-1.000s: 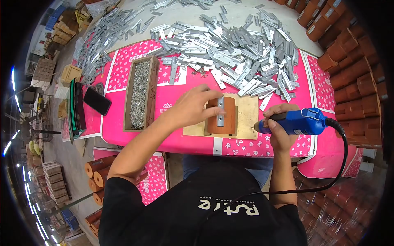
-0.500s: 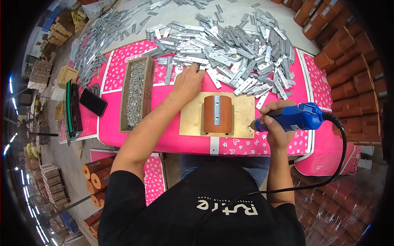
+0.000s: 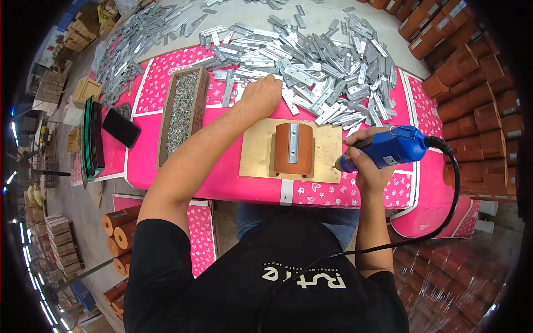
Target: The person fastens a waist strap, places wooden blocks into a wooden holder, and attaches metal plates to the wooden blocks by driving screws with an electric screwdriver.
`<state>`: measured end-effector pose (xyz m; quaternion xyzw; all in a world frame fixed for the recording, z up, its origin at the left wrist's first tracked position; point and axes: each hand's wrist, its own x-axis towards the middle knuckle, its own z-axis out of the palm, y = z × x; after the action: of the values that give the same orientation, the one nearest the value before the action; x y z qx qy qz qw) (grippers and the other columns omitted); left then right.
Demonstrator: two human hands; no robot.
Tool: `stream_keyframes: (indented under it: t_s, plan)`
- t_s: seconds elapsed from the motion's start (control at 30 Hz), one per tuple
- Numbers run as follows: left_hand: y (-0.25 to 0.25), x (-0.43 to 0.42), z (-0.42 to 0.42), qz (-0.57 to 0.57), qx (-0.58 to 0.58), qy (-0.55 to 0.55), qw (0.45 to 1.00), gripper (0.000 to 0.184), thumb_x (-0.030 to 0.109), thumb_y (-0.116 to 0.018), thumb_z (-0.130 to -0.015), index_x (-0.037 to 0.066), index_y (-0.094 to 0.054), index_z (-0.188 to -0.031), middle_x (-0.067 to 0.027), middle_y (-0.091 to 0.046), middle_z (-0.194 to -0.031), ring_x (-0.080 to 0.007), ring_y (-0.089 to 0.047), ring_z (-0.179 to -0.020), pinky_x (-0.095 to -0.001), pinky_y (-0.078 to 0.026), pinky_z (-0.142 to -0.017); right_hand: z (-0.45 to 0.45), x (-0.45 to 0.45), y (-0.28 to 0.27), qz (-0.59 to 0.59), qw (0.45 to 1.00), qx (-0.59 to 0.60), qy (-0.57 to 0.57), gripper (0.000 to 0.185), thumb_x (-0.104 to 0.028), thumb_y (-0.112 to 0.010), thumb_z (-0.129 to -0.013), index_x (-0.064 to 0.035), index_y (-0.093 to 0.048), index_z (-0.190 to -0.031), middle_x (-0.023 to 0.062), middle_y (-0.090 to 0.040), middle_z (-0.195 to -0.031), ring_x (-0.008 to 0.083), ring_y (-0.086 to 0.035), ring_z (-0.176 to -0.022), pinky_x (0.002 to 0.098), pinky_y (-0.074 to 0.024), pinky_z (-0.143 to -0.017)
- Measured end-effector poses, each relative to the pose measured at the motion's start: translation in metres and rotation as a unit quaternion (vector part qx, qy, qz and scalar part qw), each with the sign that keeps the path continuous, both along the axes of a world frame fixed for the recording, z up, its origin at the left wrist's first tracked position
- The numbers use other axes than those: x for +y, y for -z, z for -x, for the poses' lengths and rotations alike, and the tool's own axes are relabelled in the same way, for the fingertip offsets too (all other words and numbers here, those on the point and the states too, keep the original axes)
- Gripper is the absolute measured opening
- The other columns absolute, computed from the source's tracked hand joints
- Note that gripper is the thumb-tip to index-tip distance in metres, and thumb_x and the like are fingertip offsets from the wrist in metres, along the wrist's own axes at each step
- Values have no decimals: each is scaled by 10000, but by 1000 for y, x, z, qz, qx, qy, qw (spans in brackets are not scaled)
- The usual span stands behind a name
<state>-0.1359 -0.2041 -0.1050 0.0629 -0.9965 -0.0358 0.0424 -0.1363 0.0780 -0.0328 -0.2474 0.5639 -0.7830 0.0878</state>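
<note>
My left hand [image 3: 262,99] is at the near edge of the heap of metal plates [image 3: 311,69], its fingers curled; what they hold, if anything, is hidden. My right hand [image 3: 367,162] grips a blue corded power screwdriver [image 3: 391,149], its tip pointing left at the right edge of the brass-coloured board [image 3: 255,155]. On that board a reddish-brown curved block [image 3: 303,150] rests in a holder. One metal strip [image 3: 293,143] with holes lies lengthwise on top of the block. Left of the board stands a wooden box [image 3: 197,105] full of screws [image 3: 182,111].
A black phone [image 3: 121,127] lies left of the box, beside a black and green case [image 3: 93,136]. Stacked brown blocks [image 3: 480,127] rise on the right. The tool's black cable [image 3: 456,194] loops down across my shirt. More brown cylinders [image 3: 119,222] lie below the table at left.
My left hand has left the metal strip on the block and moved up and left to the plate heap, its fingers now curled. My right hand still holds the screwdriver.
</note>
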Motion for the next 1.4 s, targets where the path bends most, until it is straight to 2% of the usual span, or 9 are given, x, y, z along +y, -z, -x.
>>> stream_keyframes:
  t_s: [0.1, 0.17, 0.27, 0.37, 0.77, 1.07, 1.17, 1.27, 1.4]
  plan:
    - [-18, -5, -12, -352, 3, -106, 930, 97, 39, -552, -811, -9, -561, -894, -152, -606, -885, -242, -629, -787, -352, -537, -641, 5, 4, -1, -7, 1000, 4, 8, 344, 64, -643, -685, 16, -512, -999, 137, -642, -858, 157, -609, -705, 286, -498, -638]
    - [-35, -11, -37, -677, 31, -161, 718, 60, 9, -577, -823, 25, -537, -864, -98, -603, -803, -172, -594, -701, -265, -513, -616, 8, 7, -2, 15, 1000, -16, 9, 340, 54, -631, -683, 13, -507, -998, 142, -636, -849, 166, -602, -688, 295, -497, -643]
    - [-26, -13, -76, -876, 128, -145, 442, 78, -11, -563, -820, 48, -522, -849, -104, -599, -794, -164, -603, -689, -257, -481, -581, 15, 3, -15, 79, 996, -48, -15, 311, 0, -594, -703, -2, -503, -1000, 151, -616, -847, 184, -569, -643, 323, -486, -645]
    - [-23, 0, -97, -898, 145, -122, 398, 93, -10, -574, -821, 53, -513, -853, -103, -616, -806, -152, -605, -681, -245, -468, -559, 22, -7, -36, 137, 987, -56, -61, 287, -74, -550, -733, -27, -506, -1013, 140, -590, -877, 184, -510, -616, 362, -447, -660]
    - [-48, 33, -117, -849, 66, -93, 516, 68, 45, -585, -902, 20, -587, -964, -103, -660, -904, -136, -624, -747, -234, -485, -613, 32, -68, -90, 184, 970, -59, -147, 299, -94, -544, -715, -18, -523, -1004, 132, -595, -860, 175, -474, -622, 352, -421, -660]
    - [-46, 47, -126, -924, 33, -81, 372, 38, 54, -584, -882, 30, -564, -904, -68, -618, -828, -111, -568, -663, -249, -461, -579, 36, -84, -97, 187, 963, -64, -182, 253, -60, -556, -726, -28, -573, -977, 159, -650, -853, 208, -561, -602, 381, -483, -645]
    - [-48, 52, -126, -877, 18, -107, 468, 62, 65, -599, -881, 39, -566, -928, -39, -610, -823, -93, -550, -659, -222, -429, -584, 36, -85, -98, 185, 964, -74, -174, 252, -60, -557, -724, -27, -573, -973, 162, -650, -855, 208, -562, -602, 381, -485, -640]
    - [-40, 70, -122, -639, 142, -93, 750, 78, 65, -654, -843, 33, -591, -877, -17, -585, -769, -74, -507, -613, -222, -400, -559, 32, -85, -100, 150, 974, -61, -159, 270, -82, -551, -734, -25, -537, -997, 138, -609, -876, 182, -510, -639, 358, -433, -669]
    - [-49, 78, -120, -519, 211, -67, 826, 96, 58, -701, -789, 27, -616, -822, -14, -563, -726, -73, -483, -600, -235, -392, -540, 30, -87, -99, 135, 977, -50, -160, 268, -82, -555, -732, -24, -537, -993, 141, -612, -872, 183, -518, -627, 354, -436, -670]
